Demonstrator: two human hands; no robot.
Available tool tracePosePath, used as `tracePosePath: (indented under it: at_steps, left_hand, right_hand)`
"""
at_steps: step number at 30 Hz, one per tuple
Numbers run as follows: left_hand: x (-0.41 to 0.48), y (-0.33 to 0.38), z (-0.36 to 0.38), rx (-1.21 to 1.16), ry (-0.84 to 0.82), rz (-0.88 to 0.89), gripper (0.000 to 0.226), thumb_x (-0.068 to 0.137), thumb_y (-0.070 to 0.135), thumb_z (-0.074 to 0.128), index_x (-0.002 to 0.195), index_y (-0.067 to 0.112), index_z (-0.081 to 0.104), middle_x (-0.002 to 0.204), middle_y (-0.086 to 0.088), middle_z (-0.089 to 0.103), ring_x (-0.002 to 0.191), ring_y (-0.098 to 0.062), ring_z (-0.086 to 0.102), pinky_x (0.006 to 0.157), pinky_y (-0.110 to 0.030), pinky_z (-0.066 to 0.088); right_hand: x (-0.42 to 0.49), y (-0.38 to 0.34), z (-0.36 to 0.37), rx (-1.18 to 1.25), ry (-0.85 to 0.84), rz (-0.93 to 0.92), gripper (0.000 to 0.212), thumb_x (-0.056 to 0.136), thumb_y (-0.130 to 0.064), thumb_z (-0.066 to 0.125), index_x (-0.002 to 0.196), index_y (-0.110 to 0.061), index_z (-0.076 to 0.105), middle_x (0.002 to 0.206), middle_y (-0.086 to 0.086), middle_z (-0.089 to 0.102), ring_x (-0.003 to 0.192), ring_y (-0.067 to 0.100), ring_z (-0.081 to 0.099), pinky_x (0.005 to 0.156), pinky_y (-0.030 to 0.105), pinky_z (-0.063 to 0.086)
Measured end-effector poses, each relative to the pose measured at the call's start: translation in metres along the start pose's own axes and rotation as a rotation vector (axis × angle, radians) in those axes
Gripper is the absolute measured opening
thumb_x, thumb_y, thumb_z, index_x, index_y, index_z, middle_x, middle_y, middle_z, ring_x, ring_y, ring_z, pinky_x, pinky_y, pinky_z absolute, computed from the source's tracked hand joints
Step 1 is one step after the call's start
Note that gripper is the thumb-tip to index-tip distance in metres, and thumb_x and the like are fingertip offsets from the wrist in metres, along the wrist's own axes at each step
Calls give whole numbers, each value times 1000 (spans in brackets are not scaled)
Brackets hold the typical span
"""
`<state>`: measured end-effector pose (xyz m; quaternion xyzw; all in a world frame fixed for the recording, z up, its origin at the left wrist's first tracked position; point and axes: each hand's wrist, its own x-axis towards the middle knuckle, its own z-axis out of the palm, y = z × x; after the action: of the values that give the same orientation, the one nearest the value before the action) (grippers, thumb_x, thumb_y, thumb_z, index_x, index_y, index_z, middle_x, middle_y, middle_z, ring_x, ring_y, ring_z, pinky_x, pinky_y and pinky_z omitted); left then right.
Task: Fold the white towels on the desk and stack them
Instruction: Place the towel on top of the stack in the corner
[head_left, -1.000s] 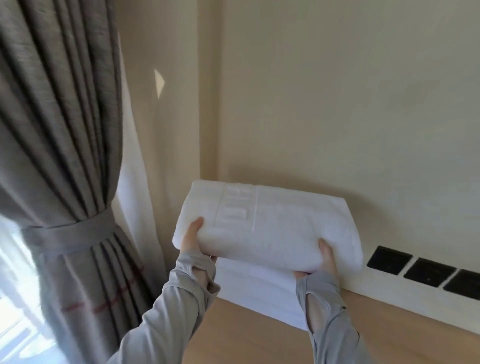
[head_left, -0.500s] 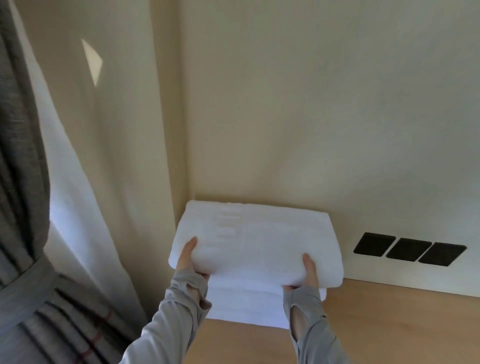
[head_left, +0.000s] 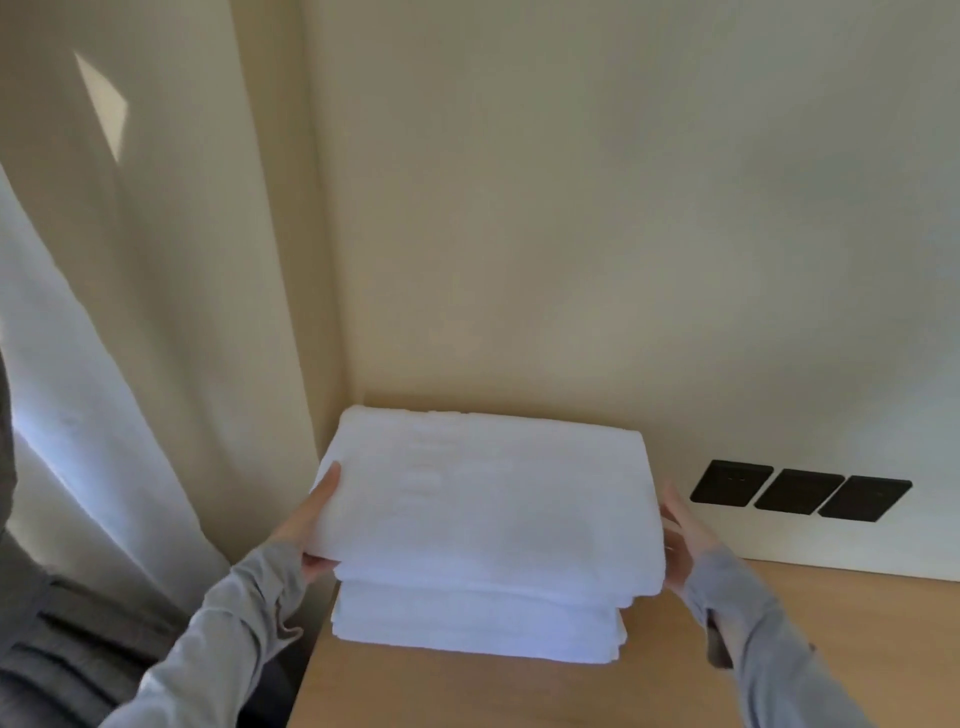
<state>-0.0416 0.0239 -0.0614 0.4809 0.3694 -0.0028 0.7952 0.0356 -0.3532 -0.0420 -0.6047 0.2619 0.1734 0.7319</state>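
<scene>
A thick folded white towel (head_left: 493, 509) lies on top of a lower folded white towel stack (head_left: 478, 629) in the back left corner of the wooden desk (head_left: 519, 696). My left hand (head_left: 306, 525) holds the top towel's left edge, thumb on top and fingers tucked under it. My right hand (head_left: 683, 540) is flat against the top towel's right side with its fingers straight. Grey sleeves cover both wrists.
A cream wall stands right behind the stack. Three black sockets (head_left: 800, 491) sit low on the wall to the right. A white curtain (head_left: 78, 389) and a grey curtain (head_left: 52, 649) hang left of the desk edge.
The top towel has come down onto the stack. My right hand left the towel's front edge and now lies along its right side. The view has shifted right.
</scene>
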Motion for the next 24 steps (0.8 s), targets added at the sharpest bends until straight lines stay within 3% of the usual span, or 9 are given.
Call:
tracePosePath:
  at_steps: [3,6,8,11,15,17,20,24]
  left_hand:
    - [4,17,2,115,-89,-45,57,77,59,59,112,15,55,102,-19,64,94,-38,59,88,-53,48]
    - [6,24,4,149,-104,-53,54,78,54,61,114,14,55,105,-20,65,96,-38,60,89,-54,47]
    - [3,25,9,161,-72,-39,49,81,48,63,114,14,54,101,-19,64,90,-37,60,82,-50,50]
    - [-7,21,14,140,-58,21,33,84,41,62,106,16,56,93,-15,63,81,-34,59,66,-44,50]
    - [-18,22,15,81,-49,162,18,86,35,60,92,20,57,87,-12,63,80,-32,59,63,-42,49]
    - [-19,23,19,70,-34,211,15,86,35,60,91,21,57,86,-11,64,81,-32,59,66,-42,50]
    - [-13,18,26,87,-32,158,26,85,35,61,99,14,60,90,-14,67,85,-35,60,72,-45,50]
    - [4,12,22,218,41,59,67,82,45,64,131,5,43,125,-23,54,113,-44,51,100,-57,39]
  right_hand:
    - [15,-20,18,-239,-67,22,62,72,-61,63,105,-8,63,92,16,71,91,33,65,83,46,52]
    - [17,-28,33,-307,-143,4,54,80,-52,62,114,-9,62,102,15,69,99,33,63,95,44,46]
    - [17,-30,35,-305,-152,-35,53,82,-44,64,121,-8,59,110,17,66,102,33,61,98,44,44]
    - [20,-29,27,-243,-109,-159,58,79,-35,71,128,-12,50,115,16,64,101,34,62,92,47,49]
    - [16,-37,17,-149,-118,-339,42,71,-33,77,108,-29,57,92,3,73,77,26,71,59,36,56]
    - [17,-42,15,-132,-119,-378,35,72,-33,75,101,-35,57,90,0,72,77,24,70,56,33,54]
    - [27,-36,17,-167,-88,-318,42,79,-32,71,115,-27,51,100,6,66,86,28,65,63,35,51]
    - [40,-12,20,-279,-40,-183,56,82,-38,66,129,-16,45,112,12,60,93,31,59,79,41,48]
